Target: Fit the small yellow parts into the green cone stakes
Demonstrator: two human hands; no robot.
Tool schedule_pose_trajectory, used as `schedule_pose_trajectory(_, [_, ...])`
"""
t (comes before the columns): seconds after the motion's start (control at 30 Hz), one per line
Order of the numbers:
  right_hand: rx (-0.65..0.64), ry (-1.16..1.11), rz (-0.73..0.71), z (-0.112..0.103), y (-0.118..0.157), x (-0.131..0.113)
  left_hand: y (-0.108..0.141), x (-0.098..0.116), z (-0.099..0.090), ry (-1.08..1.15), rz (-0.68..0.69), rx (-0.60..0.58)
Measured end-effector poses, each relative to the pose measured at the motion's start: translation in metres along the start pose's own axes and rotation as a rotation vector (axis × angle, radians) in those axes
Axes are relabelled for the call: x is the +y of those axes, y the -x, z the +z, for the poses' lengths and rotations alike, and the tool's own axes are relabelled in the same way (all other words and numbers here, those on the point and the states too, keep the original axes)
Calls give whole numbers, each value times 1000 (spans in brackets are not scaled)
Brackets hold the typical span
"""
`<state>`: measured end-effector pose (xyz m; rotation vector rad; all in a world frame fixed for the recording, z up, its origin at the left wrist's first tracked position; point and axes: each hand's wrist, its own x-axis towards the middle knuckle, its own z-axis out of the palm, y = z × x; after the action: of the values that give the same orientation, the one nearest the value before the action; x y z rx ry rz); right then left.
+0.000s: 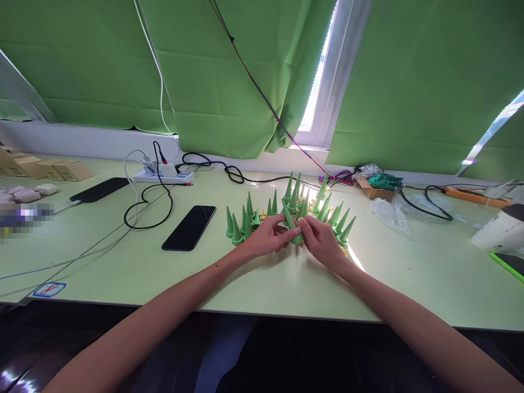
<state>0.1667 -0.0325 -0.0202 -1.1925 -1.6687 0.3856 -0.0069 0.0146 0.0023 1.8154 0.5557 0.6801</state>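
Note:
Between my two hands, a little above the table, is a small green cone (290,218), its tip leaning left and away from me. My left hand (268,236) is closed on its left side, thumb across the lower part. My right hand (320,238) pinches near the right of its base; whatever lies inside those fingertips is hidden. Several more green cones (236,232) stand around and behind my hands, points up, some leaning to the right (347,229). Small yellowish pieces (263,216) lie among them, too small to name.
A black phone (189,228) lies left of the cones, another dark phone (100,189) farther left. Cables run from a white power strip (164,174) along the back. At the right are clear plastic bags (391,214), a cardboard box (374,189) and a white device (499,230).

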Motion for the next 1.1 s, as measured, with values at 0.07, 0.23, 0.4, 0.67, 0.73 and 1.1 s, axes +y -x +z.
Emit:
schedule_pose_trajectory(0.07, [4,12,-10,0,0,0,1,2,1,-18,-18,19])
schedule_pose_trajectory(0.23, [18,44,-24,0,-1,0,1,4,3,-9,-27,27])
schedule_pose_trajectory(0.4, [33,67,-33,1,-2,-1,2,4,3,-4,-22,45])
schedule_pose_trajectory(0.67, [48,83,-48,1,-1,-1,1,0,4,-104,24,74])
schedule_pose_trajectory(0.73, [41,86,-44,1,-1,-1,0,-2,4,-189,83,100])
schedule_pose_trajectory(1.1, [36,51,-20,1,-2,1,1,-8,3,-392,309,121])
